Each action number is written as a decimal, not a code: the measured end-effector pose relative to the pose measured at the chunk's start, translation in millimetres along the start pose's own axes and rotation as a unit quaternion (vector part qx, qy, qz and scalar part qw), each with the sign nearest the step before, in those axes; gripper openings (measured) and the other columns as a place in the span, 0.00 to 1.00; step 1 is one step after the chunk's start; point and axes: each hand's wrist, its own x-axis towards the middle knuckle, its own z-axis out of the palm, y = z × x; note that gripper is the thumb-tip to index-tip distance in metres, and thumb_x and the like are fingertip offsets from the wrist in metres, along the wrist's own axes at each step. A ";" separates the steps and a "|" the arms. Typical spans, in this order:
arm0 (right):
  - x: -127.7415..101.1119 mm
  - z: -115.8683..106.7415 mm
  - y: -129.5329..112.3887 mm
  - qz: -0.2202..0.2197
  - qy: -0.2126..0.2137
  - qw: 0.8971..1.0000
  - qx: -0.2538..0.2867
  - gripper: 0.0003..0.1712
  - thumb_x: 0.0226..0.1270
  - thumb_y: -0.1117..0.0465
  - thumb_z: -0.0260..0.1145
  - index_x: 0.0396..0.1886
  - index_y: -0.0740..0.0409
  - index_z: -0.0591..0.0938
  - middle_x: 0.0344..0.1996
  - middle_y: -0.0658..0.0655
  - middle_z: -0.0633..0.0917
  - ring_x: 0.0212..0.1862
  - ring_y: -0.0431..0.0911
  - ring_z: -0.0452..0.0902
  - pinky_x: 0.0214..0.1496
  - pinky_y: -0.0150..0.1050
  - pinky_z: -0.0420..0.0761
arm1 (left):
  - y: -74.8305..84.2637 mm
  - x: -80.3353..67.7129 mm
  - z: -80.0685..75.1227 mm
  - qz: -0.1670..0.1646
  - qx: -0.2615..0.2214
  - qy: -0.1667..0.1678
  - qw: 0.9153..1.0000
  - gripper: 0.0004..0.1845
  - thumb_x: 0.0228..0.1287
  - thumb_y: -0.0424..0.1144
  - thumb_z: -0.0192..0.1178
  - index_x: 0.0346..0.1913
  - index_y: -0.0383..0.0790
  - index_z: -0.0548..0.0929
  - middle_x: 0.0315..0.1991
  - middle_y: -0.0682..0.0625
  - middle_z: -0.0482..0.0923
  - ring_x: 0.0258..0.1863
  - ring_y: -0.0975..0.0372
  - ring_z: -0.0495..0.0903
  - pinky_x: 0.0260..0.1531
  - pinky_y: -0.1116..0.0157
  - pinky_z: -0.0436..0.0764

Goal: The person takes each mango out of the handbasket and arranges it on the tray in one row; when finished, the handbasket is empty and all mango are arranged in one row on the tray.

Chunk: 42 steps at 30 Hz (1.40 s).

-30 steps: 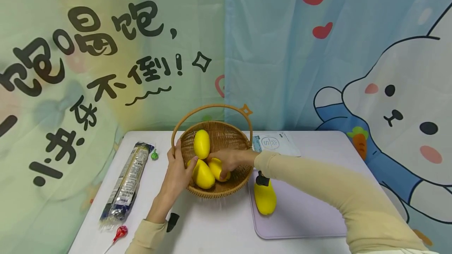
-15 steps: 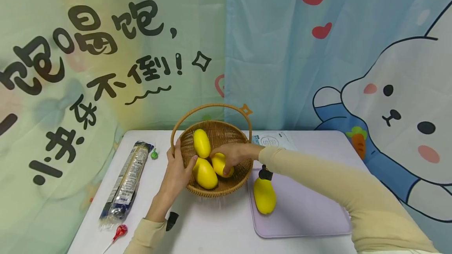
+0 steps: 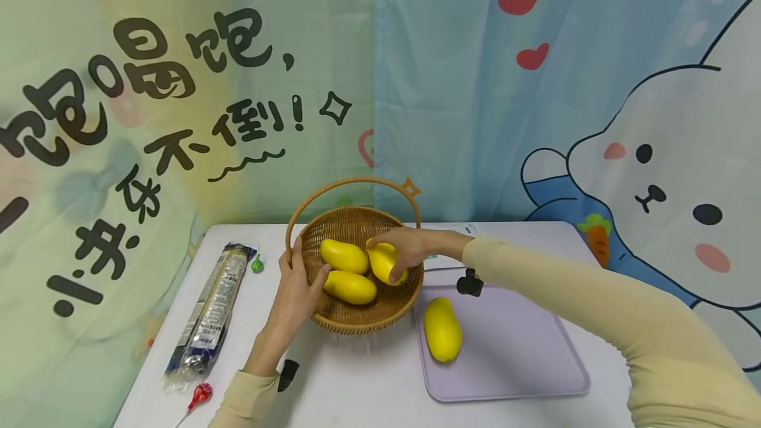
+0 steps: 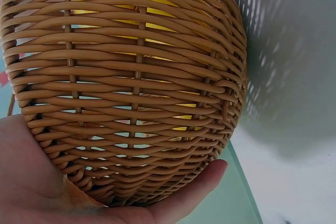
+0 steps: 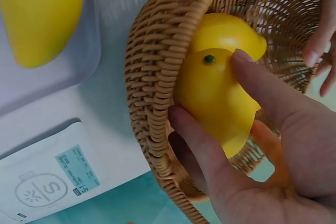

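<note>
A woven basket (image 3: 357, 322) with a hoop handle stands on the white table (image 3: 368, 382). My left hand (image 3: 306, 263) grips its left rim, thumb inside; in the left wrist view the palm (image 4: 31, 182) cups the basket wall (image 4: 136, 93). Two yellow mangoes (image 3: 341, 256) (image 3: 351, 287) lie inside. My right hand (image 3: 386, 257) grips a third mango (image 3: 380, 266) at the right rim; in the right wrist view thumb and fingers (image 5: 262, 82) curl around this mango (image 5: 215, 93). A fourth mango (image 3: 442, 329) lies on the purple mat (image 3: 523, 362).
A long clear food packet (image 3: 211, 312) lies at the table's left, with a green candy (image 3: 257, 263) and a red lollipop (image 3: 201, 393) nearby. A white sachet (image 5: 52, 182) sits behind the basket. A printed curtain hangs close behind the table.
My right hand has raised its mango from the basket floor to the right rim. The other two mangoes have rolled onto their sides. The right arm no longer covers the mango on the mat.
</note>
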 end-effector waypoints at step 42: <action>-160.1 29.2 62.5 0.073 0.125 0.975 0.171 0.47 0.59 0.53 0.78 0.77 0.48 0.67 0.77 0.65 0.62 0.63 0.68 0.75 0.49 0.47 0.87 | -1.8 -0.4 1.6 -0.003 -0.005 -0.002 1.000 0.47 0.78 0.50 0.54 0.83 0.41 0.36 0.78 0.25 0.37 0.66 0.32 0.70 0.61 0.41 0.76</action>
